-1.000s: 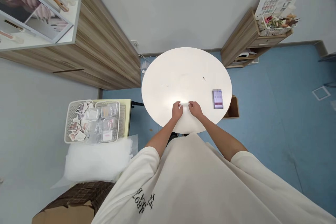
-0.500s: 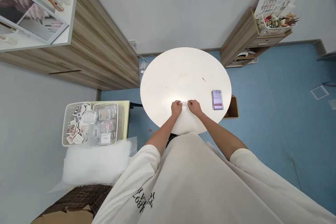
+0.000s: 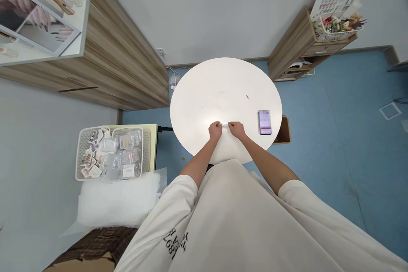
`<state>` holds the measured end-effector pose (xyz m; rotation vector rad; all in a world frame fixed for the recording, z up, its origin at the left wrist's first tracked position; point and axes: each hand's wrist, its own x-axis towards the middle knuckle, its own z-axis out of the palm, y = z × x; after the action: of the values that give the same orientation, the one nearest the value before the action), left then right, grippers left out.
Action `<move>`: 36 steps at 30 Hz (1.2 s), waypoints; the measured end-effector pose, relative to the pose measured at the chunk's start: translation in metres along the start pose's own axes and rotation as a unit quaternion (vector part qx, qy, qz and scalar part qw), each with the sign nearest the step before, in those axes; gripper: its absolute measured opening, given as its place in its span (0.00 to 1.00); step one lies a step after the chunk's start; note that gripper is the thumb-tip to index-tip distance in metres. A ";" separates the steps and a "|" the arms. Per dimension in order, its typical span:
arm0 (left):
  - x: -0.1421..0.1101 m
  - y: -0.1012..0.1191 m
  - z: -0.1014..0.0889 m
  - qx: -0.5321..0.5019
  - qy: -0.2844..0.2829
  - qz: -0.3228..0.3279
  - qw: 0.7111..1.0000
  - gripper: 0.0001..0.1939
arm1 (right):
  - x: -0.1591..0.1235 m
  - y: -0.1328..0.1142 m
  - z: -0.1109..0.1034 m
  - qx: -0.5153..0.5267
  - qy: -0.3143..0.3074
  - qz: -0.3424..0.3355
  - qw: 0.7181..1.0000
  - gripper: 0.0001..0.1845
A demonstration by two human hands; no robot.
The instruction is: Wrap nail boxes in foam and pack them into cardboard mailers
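Over the near part of the round white table (image 3: 219,80), my left hand (image 3: 215,130) and my right hand (image 3: 236,129) face each other with fingers pinched. Between them stretches a small whitish, see-through strip (image 3: 225,125), one end in each hand. It could be clear plastic, but it is too small and pale to tell its kind. My fingertips are partly hidden behind the backs of my hands. A phone (image 3: 264,122) with a lit, blurred screen lies on the table to the right of my right hand.
White baskets (image 3: 146,148) of cards and clear packets stand on a side table at left, beside a stack of white sheets (image 3: 117,199). A tall wooden cabinet (image 3: 127,51) is back left, a small cabinet (image 3: 293,46) back right. An open brown bin (image 3: 283,131) stands by the table.
Both hands keep their pinch on the strip and have barely moved. The whole view has shifted slightly with my head.
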<state>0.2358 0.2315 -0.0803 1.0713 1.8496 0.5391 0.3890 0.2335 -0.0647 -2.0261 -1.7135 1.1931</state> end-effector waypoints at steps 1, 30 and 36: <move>0.000 0.000 0.000 -0.006 -0.001 0.001 1.000 0.13 | 0.000 0.000 0.000 0.003 0.002 0.003 1.000 0.18; -0.006 -0.016 0.012 -0.007 0.002 -0.062 0.998 0.17 | -0.013 0.022 0.020 -0.007 0.003 0.042 0.999 0.15; -0.001 -0.020 0.010 0.019 -0.020 -0.069 0.997 0.16 | -0.014 0.037 0.022 0.014 -0.025 0.013 1.000 0.20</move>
<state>0.2358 0.2198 -0.0993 0.9640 1.8894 0.4009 0.4006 0.2031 -0.0968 -2.0251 -1.6885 1.2788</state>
